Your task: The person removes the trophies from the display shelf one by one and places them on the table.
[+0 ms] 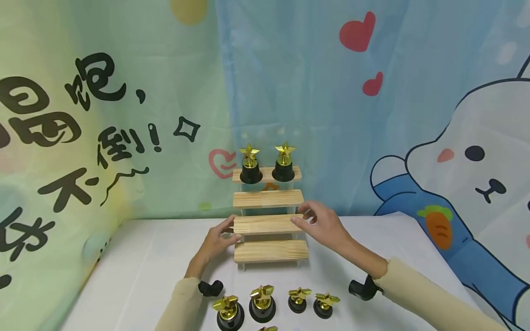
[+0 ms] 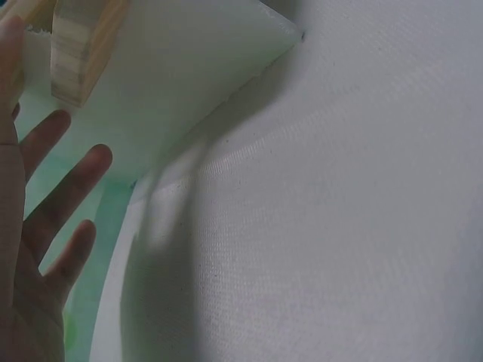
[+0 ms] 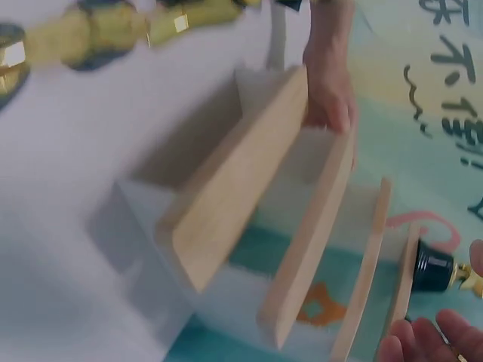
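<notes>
A stepped display stand with several pale wooden shelves and clear side panels stands on the table. My left hand holds the left end of the second shelf from the bottom between thumb and index finger. In the left wrist view its other fingers spread straight beside the clear panel. My right hand is at that shelf's right end, thumb tip at the edge, fingers loosely bent with nothing between them. Two gold star trophies on black bases, a left one and a right one, stand on the top shelf.
Several more star trophies, among them a large one and a small one, stand on the white tablecloth in front of the stand. A printed curtain hangs close behind. Black wrist cameras are on both wrists.
</notes>
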Tool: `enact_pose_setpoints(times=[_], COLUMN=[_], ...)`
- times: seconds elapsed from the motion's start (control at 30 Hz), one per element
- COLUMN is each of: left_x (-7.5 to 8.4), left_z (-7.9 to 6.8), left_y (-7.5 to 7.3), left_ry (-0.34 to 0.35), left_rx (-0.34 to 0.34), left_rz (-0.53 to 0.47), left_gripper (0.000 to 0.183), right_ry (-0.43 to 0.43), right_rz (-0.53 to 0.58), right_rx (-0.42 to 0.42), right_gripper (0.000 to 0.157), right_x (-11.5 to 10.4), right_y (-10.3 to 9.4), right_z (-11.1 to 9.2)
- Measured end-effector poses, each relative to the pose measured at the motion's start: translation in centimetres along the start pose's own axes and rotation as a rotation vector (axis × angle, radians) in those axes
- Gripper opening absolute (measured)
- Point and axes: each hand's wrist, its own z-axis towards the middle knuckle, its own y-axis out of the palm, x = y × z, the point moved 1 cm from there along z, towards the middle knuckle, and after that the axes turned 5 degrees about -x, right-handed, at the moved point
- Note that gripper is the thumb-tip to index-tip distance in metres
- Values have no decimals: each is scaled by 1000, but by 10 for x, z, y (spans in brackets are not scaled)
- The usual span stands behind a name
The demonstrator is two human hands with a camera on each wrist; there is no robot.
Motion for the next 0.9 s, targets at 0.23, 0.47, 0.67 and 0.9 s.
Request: enact_pose_setpoints(times=[0.23,0.47,0.67,0.9], left_x=[0,6,-1,-1], left_z=[2,2,3,2], left_y=[0,0,1,1], left_ry=[-17,-6,-6,-24], left_rx=[8,1,0,2], left_rz=[32,23,32,20], left_gripper=[71,70,72,71], right_ry=[102,90,100,64], right_rz=[8,-60,-72,-43], right_rx=[-5,16,16,-4], right_gripper=[47,50,52,52], right_x=[17,38,46,53], right_y=[-14,-21,-24,-25], right_z=[28,48,59,67])
